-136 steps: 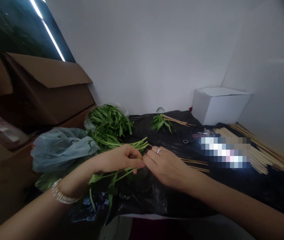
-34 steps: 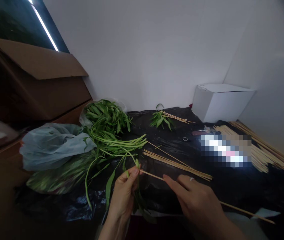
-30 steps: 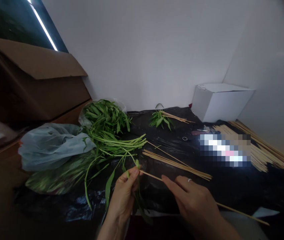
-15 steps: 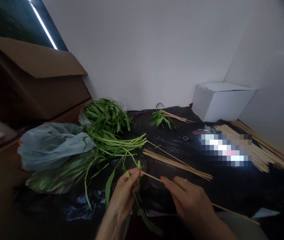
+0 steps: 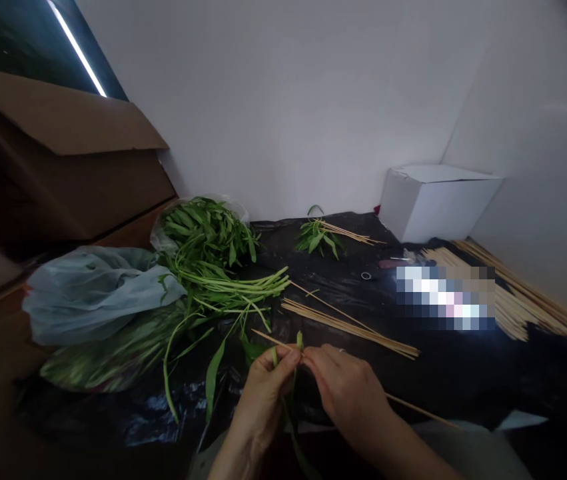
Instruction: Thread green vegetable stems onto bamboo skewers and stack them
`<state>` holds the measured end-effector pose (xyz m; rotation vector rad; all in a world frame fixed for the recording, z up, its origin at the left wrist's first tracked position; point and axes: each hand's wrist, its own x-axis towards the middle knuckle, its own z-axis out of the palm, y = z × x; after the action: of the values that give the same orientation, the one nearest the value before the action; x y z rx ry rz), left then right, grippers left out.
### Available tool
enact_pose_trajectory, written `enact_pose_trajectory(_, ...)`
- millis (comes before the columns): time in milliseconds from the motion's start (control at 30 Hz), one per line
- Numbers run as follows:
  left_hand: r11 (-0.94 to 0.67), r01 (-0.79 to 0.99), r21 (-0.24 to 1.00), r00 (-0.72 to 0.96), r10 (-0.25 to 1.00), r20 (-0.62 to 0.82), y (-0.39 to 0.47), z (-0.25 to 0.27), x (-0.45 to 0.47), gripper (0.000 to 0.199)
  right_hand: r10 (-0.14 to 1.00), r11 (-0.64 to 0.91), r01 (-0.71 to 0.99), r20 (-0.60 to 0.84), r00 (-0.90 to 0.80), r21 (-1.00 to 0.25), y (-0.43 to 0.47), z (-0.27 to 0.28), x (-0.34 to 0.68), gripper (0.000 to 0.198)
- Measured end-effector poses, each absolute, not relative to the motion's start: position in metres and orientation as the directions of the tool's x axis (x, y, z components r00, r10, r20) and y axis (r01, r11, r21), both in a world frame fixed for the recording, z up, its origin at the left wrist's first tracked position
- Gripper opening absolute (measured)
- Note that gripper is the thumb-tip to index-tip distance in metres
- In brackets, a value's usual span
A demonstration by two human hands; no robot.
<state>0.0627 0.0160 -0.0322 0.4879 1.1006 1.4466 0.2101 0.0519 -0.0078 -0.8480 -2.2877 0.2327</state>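
My left hand (image 5: 270,380) is closed in a pinch on a leafy green stem (image 5: 300,341), whose cut end sticks up between my two hands. Its leaves hang below, partly hidden by my wrist. A thin bamboo skewer (image 5: 266,337) runs through or across the stem; which of these is hidden by my fingers. Its pointed end shows to the left of my left hand. My right hand (image 5: 343,383) is closed on the skewer close to the stem, and the back of the skewer comes out beyond it on the right. The fingertips of both hands nearly touch.
Long green stems (image 5: 243,285) lie left of centre, beside a blue-grey plastic bag (image 5: 98,287). Loose skewers (image 5: 353,330) rest ahead of my hands. Farther back is a skewered leafy bunch (image 5: 320,237). Thicker sticks (image 5: 513,313), a white box (image 5: 438,207) and a cardboard box (image 5: 78,180) flank the black plastic sheet (image 5: 273,253).
My right hand has moved left along with the skewer, up to my left hand. The skewer's point now shows beyond the stem on the left. The view has shifted slightly.
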Motion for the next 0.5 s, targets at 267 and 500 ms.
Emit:
enact_pose_trajectory(267,0.164,-0.774,0.612,-0.098,0.924,-0.37,0.015,-0.013,0.04,0.036,0.784,0.609,0.436,0.419,-0.458,-0.663,0.066,-0.006,0.231,0.022)
enact_pose_trajectory(500,0.155,-0.495,0.855,-0.119,0.963,-0.243,0.008,-0.019,0.045,0.047,0.778,0.538,0.267,0.35,-0.521,-0.799,0.06,0.008,0.223,0.02)
